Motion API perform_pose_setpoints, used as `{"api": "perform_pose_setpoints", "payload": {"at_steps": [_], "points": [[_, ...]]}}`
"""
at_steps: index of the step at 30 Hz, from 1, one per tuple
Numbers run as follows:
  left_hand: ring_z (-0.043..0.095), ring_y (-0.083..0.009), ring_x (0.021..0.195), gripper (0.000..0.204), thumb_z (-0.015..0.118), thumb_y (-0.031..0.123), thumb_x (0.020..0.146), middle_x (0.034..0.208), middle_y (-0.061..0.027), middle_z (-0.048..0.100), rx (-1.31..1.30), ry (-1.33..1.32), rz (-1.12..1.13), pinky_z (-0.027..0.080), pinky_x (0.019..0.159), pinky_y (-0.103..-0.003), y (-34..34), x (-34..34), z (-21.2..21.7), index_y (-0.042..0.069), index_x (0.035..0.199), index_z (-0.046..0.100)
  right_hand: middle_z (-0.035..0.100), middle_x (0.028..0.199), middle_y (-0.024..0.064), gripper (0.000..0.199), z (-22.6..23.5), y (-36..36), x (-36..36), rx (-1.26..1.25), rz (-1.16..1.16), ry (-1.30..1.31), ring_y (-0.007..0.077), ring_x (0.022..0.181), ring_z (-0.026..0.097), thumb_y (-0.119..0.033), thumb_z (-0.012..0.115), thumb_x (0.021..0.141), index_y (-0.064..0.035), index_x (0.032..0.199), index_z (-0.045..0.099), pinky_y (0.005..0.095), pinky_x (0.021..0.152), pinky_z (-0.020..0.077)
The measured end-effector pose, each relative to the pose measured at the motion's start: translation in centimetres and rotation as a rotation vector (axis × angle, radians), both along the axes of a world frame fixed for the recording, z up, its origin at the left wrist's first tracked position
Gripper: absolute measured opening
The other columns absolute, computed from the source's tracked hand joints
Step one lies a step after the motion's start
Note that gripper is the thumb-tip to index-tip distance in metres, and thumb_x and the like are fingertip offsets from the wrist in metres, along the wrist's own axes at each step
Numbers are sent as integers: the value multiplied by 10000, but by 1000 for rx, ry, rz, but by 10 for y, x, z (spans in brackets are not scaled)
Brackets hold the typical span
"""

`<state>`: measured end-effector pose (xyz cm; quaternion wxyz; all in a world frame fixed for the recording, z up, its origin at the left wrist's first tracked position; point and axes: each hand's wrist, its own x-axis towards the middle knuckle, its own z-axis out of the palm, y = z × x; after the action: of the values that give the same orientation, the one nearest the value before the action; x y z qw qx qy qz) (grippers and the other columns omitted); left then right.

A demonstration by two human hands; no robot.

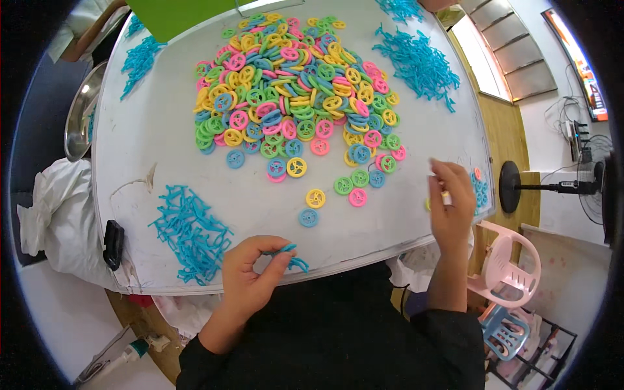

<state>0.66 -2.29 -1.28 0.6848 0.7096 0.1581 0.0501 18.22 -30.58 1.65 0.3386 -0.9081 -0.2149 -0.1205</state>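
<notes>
My left hand is closed near the front edge of the table, thumb and index finger pinching a blue plastic branched piece. Its thin prongs stick out to the right of the fingertips. To the left of that hand lies a pile of similar blue branched pieces. My right hand is raised over the right side of the table, fingers bent and apart from the thumb. A small yellow and white patch shows between them; I cannot make out what it is. Between the hands lie loose toy wheels, including a yellow wheel and a blue wheel.
A large heap of coloured toy wheels covers the table's middle and far part. More blue pieces lie at the far right. Wheeled pieces sit by the right edge. A black tray stands at the left edge, below a metal bowl.
</notes>
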Motion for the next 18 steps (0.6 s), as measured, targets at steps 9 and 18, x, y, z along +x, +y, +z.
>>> {"api": "perform_pose_setpoints", "payload": {"at_steps": [9, 18], "points": [[663, -144, 898, 123, 656, -27, 889, 947, -90, 705, 57, 16, -72, 501, 832, -279, 9, -9, 5, -19, 1012, 653, 649, 1022, 114, 316, 0, 69, 44, 53, 150, 118, 176, 841, 612, 15, 669, 854, -6, 1169, 664, 273, 658, 488], [667, -146, 877, 126, 671, -17, 875, 933, -90, 716, 74, -25, -71, 507, 811, -281, 12, -7, 2, -12, 1001, 670, 593, 1143, 177, 384, -9, 89, 74, -248, 66, -59, 314, 1007, 584, -163, 656, 920, -61, 1286, 605, 396, 860, 477]]}}
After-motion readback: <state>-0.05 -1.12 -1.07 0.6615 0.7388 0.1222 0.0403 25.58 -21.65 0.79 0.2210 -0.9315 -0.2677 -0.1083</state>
